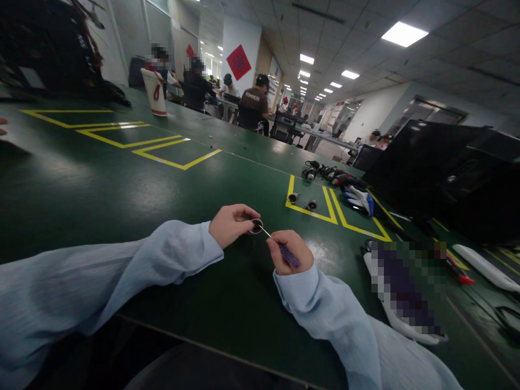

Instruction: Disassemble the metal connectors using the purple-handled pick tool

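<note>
Near the front middle of the table, my left hand [232, 226] pinches a small round metal connector part [256, 221], its open dark end turned toward me. My right hand [299, 250] is closed around the purple handle of a screwdriver [289, 257]. The screwdriver's thin shaft points up and left, and its tip is at the opening of the connector part. Whether the tip touches anything inside is too small to tell. Beyond my hands, two similar metal connector parts [311, 205] lie on the table in a yellow-taped area.
Right of the taped areas [290, 184] lie dark cabled parts [311, 172] and a blue-and-white glove [359, 199]. A blurred-out device [406, 292] and a white elongated object [485, 268] are at right. A paper cup [154, 95] stands at the far edge. Another person's fingers [3, 127] show at left.
</note>
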Available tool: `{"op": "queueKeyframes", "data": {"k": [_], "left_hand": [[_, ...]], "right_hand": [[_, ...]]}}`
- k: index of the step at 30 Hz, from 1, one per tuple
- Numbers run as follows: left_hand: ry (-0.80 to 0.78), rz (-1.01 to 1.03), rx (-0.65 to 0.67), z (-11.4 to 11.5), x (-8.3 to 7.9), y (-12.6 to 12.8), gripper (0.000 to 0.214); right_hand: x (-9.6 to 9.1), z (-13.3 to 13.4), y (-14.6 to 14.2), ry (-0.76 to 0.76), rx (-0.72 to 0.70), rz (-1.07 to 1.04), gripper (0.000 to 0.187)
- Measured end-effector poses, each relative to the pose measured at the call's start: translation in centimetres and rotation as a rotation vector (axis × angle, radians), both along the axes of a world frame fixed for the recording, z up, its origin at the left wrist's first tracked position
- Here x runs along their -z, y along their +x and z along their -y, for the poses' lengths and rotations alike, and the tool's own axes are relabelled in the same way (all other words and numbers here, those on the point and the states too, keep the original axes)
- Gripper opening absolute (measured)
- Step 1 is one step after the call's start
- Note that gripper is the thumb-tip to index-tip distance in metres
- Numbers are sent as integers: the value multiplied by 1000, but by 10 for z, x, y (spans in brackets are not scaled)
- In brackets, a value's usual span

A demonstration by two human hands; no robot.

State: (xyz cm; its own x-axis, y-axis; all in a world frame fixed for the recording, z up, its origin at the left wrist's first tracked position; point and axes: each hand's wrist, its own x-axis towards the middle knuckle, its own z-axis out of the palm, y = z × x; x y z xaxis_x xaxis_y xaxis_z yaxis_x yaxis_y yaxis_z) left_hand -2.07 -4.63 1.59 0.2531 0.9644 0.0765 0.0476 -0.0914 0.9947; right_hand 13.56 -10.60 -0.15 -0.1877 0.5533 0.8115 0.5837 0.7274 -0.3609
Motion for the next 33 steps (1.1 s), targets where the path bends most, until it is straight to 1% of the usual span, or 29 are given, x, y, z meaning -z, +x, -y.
{"op": "queueKeyframes", "data": {"k": [7,13,18,25,33], "left_hand": [[16,20,11,2,0,1,22],[4,36,-15,5,-3,3,19],[-12,5,-29,6,-5,4,21],[1,-36,-30,4,-3,3,25],[-2,-10,-15,3,0,2,24]], "right_hand": [[2,-4,-2,57,8,-4,7],[0,-2,-2,38,11,48,8],[-2,1,-1,23,-19,96,8],[-2,1,-1,34,-17,84,8],[-3,2,-2,18,-18,74,9]]}}
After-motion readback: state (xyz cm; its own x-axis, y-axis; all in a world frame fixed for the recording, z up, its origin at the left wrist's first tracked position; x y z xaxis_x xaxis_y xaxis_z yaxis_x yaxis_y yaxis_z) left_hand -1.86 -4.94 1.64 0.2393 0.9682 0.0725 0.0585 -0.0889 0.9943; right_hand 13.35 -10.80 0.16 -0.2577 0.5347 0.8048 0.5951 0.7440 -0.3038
